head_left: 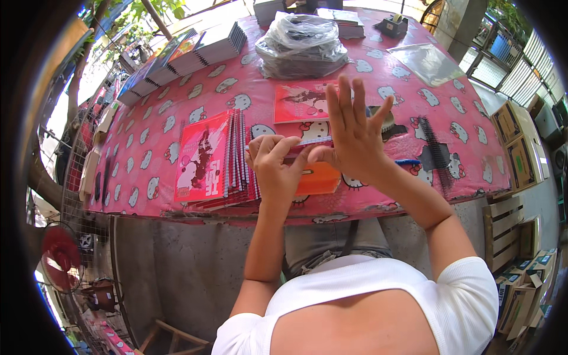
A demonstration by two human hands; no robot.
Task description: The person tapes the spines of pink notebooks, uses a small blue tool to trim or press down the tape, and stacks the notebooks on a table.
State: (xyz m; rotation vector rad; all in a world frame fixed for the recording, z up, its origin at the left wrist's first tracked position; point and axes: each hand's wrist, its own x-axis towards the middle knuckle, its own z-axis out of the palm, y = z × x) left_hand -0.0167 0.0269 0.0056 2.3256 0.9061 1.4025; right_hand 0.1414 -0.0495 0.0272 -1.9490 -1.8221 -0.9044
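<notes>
My left hand (273, 165) is closed, its thumb and fingers pinching a thin pink-and-white strip-like edge (315, 141), perhaps a notebook seen edge-on. My right hand (354, 127) is raised with fingers spread, its thumb beside the far end of that edge. Below them on the table lies an orange item (319, 179), partly covered by my left hand. Left of my hands is a fanned stack of red spiral notebooks (204, 157). A red printed cover or notebook (296, 102) lies flat beyond them. Behind my right hand is a round object (387, 121), mostly hidden.
Black spiral coils (435, 145) and a blue pen (407, 162) lie right on the pink patterned tablecloth (231, 86). Farther back are stacked spiral notebooks (207, 47), a plastic bag (302, 44), a clear plastic sheet (431, 64) and a tape dispenser (392, 26). Cardboard boxes (520, 145) stand right.
</notes>
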